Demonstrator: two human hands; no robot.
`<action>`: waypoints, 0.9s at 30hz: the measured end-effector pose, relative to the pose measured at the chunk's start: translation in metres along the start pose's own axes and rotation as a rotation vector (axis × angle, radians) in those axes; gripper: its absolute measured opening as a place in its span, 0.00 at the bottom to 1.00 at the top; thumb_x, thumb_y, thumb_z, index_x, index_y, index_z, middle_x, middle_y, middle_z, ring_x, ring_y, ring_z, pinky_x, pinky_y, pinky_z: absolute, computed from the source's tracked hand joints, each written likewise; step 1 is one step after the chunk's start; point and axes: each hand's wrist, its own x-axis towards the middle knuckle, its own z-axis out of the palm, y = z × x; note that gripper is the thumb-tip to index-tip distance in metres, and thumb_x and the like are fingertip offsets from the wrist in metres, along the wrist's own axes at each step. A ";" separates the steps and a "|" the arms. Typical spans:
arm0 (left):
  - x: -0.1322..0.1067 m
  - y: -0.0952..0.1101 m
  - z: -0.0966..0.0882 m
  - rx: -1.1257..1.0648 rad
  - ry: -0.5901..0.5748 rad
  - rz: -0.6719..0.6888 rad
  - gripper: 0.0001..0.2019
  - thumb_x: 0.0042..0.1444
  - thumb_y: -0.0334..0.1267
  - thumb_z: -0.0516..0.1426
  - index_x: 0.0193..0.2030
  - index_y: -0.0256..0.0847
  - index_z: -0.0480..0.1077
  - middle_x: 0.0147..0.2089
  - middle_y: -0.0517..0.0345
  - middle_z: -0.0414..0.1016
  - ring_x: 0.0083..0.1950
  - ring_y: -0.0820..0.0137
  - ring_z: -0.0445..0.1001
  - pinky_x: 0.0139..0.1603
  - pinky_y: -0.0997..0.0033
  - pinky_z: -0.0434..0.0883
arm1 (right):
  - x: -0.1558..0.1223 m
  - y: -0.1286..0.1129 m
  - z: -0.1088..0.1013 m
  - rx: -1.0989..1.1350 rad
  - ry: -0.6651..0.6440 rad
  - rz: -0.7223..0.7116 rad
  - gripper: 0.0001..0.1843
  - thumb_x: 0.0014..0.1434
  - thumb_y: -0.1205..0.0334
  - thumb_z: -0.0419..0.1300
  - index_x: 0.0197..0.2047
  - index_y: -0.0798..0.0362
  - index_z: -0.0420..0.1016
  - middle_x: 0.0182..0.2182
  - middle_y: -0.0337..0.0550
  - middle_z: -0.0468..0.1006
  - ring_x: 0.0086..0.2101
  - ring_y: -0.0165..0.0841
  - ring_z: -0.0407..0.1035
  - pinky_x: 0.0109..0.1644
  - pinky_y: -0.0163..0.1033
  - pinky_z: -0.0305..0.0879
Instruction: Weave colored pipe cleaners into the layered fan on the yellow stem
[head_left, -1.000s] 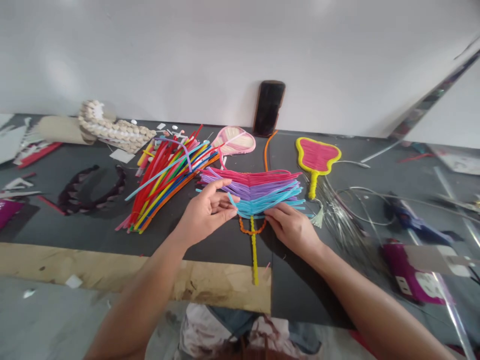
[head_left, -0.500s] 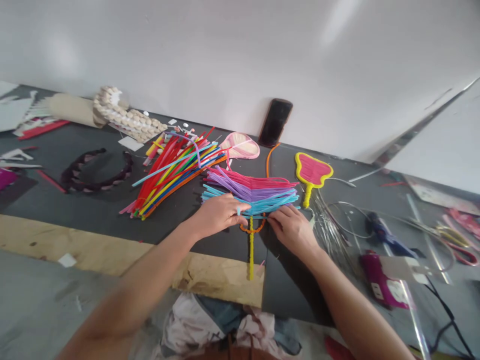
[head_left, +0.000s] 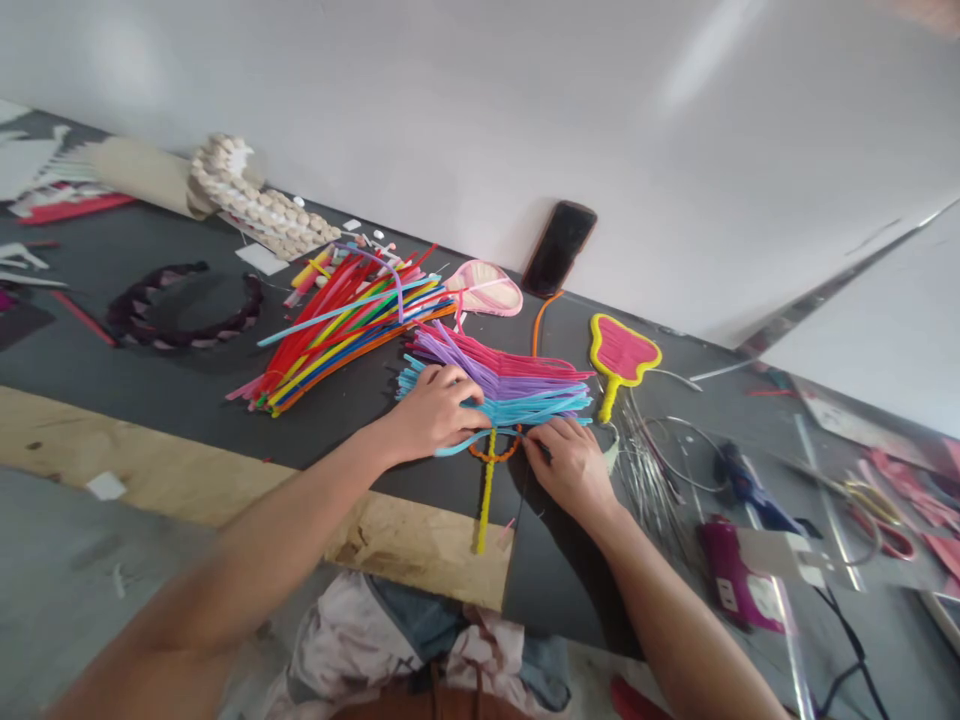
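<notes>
Left hand [head_left: 435, 412] curls closed over the blue ends of a fan of pipe cleaners [head_left: 510, 385] lying on the desk [head_left: 330, 440]; right hand [head_left: 570, 470] presses down, fingers together, just beside the yellow pipe-cleaner stem [head_left: 486, 500].

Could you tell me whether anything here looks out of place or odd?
One blue pipe cleaner strays from the fanned blue layer, curving out below the left hand rather than lying with the rest.

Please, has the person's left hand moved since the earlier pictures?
Yes: the left hand has moved rightward, closer to the yellow pipe-cleaner stem, and is now over the blue pipe cleaners.
</notes>
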 end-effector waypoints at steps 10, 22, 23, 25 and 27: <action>0.002 0.000 0.006 -0.094 0.054 -0.067 0.08 0.63 0.43 0.56 0.38 0.50 0.78 0.49 0.57 0.76 0.54 0.62 0.62 0.54 0.56 0.53 | 0.001 0.003 -0.010 -0.069 -0.045 -0.007 0.09 0.65 0.59 0.56 0.36 0.51 0.76 0.31 0.43 0.77 0.36 0.36 0.67 0.40 0.40 0.55; 0.003 -0.004 0.011 -0.147 0.051 -0.104 0.08 0.62 0.42 0.57 0.37 0.48 0.78 0.48 0.57 0.76 0.55 0.62 0.63 0.56 0.56 0.55 | -0.006 0.051 -0.042 0.954 -0.194 0.555 0.20 0.49 0.46 0.67 0.39 0.52 0.79 0.30 0.41 0.78 0.27 0.31 0.70 0.32 0.37 0.67; 0.003 -0.004 0.011 -0.144 0.053 -0.104 0.07 0.61 0.41 0.58 0.37 0.49 0.78 0.48 0.57 0.76 0.55 0.62 0.63 0.56 0.56 0.55 | -0.005 0.047 -0.038 1.048 -0.185 0.570 0.21 0.48 0.46 0.68 0.39 0.52 0.78 0.29 0.41 0.78 0.27 0.30 0.69 0.32 0.37 0.67; 0.003 -0.004 0.010 -0.140 0.054 -0.103 0.06 0.60 0.41 0.59 0.37 0.49 0.78 0.48 0.58 0.76 0.54 0.62 0.63 0.55 0.57 0.55 | -0.002 0.036 -0.027 1.156 -0.169 0.570 0.22 0.49 0.45 0.68 0.41 0.51 0.78 0.28 0.39 0.76 0.27 0.30 0.69 0.32 0.38 0.69; 0.003 -0.004 0.010 -0.138 0.052 -0.101 0.06 0.60 0.41 0.59 0.37 0.49 0.78 0.48 0.58 0.76 0.55 0.62 0.63 0.55 0.57 0.54 | -0.001 0.028 -0.016 1.155 -0.171 0.530 0.23 0.51 0.46 0.67 0.45 0.51 0.77 0.29 0.40 0.77 0.28 0.30 0.70 0.33 0.39 0.70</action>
